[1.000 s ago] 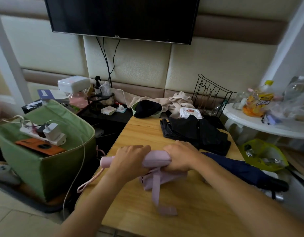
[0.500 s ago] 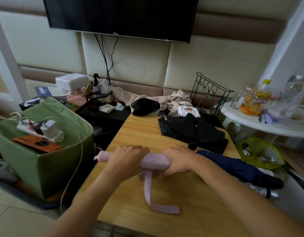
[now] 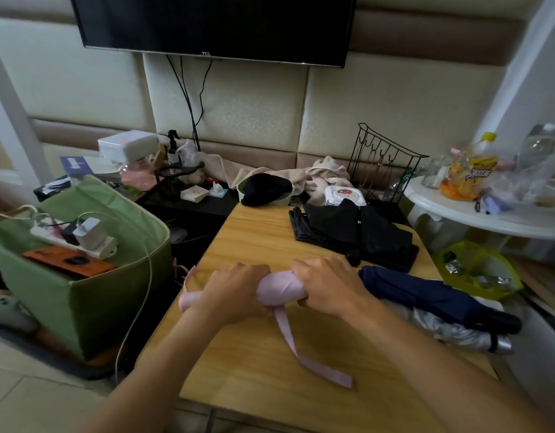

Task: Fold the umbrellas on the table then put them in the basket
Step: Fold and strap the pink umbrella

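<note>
Both hands, left hand [image 3: 235, 292] and right hand [image 3: 327, 284], grip the pink umbrella [image 3: 277, 290], lying crosswise, its loose strap [image 3: 301, 351] trailing toward the person (right hand nearer).

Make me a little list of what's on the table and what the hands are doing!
left hand: wrapped around the pink umbrella near its handle end
right hand: gripping the other end of the pink umbrella
pink strap: loose, trailing over the wooden table
black umbrella: lying unrolled, far side of the table
navy umbrella: rolled, at the right edge
silver umbrella: under the navy one, partly hidden
green basket: left of the table, holding a power strip and an orange case; no umbrellas visible inside
</note>
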`<state>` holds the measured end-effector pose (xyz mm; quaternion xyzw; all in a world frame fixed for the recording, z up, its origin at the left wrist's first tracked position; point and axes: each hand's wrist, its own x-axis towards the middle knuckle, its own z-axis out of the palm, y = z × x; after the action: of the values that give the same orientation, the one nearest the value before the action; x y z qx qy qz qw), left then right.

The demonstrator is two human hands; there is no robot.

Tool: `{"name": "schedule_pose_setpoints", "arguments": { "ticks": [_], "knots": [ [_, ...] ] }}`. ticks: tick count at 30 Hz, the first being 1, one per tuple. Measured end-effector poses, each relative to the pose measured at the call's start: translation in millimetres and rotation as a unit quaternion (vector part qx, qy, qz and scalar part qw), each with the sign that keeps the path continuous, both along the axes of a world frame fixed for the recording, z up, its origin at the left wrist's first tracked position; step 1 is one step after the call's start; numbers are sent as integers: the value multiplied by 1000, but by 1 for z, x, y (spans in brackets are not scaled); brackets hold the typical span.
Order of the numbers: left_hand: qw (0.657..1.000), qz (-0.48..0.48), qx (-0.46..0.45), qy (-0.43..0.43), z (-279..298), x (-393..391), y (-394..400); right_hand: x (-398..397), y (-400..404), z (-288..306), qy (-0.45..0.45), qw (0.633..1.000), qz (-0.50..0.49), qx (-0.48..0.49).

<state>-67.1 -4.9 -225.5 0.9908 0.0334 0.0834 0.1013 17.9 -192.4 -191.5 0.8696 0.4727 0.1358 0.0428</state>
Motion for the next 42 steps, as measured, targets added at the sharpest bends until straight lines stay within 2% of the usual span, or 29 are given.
{"name": "schedule_pose_setpoints", "arguments": {
  "ticks": [3, 6, 8, 10, 11, 14, 17, 19, 21, 24, 30, 34, 39, 42],
  "knots": [
    [997, 20, 44, -58, 1, 0, -1, 7, 1, -1, 53, 998, -12, -12],
    [986, -5, 92, -138, -7, 1, -3, 18, 2, 4, 133, 989, -32, -56],
    [978, -7, 106, -182, -10, 3, -4, 21, 1, 7, 138, 988, -35, -54],
    [977, 4, 82, -196, -10, 4, -3, 21, 0, 9, 101, 993, -34, -40],
    [981, 14, 65, -180, -8, 4, -2, 20, 0, 9, 84, 995, -31, -34],
    [999, 5, 27, -29, 4, 0, 7, 15, -1, 3, 69, 997, -20, -34],
    [992, -24, -66, 103, 9, -5, 14, 14, -2, -7, 58, 998, 5, -28],
    [984, -21, -107, 138, 10, -6, 16, 15, -2, -10, 41, 999, 15, -15],
    [980, -17, -137, 146, 9, -5, 16, 18, -2, -10, 30, 999, 12, -8],
    [983, -1, -122, 134, 8, -4, 13, 19, -1, -11, 39, 999, -6, -14],
    [992, 26, -28, 117, 5, -3, 9, 23, 1, -11, 186, 978, -49, -76],
    [995, 25, 17, 94, 6, -2, 6, 29, 3, -7, 238, 965, -52, -100],
    [994, 32, 30, 102, 4, -2, 9, 29, 6, -5, 228, 967, -44, -101],
    [989, 23, 7, 145, 5, -4, 12, 29, 6, -7, 192, 977, -28, -91]
  ]
}}
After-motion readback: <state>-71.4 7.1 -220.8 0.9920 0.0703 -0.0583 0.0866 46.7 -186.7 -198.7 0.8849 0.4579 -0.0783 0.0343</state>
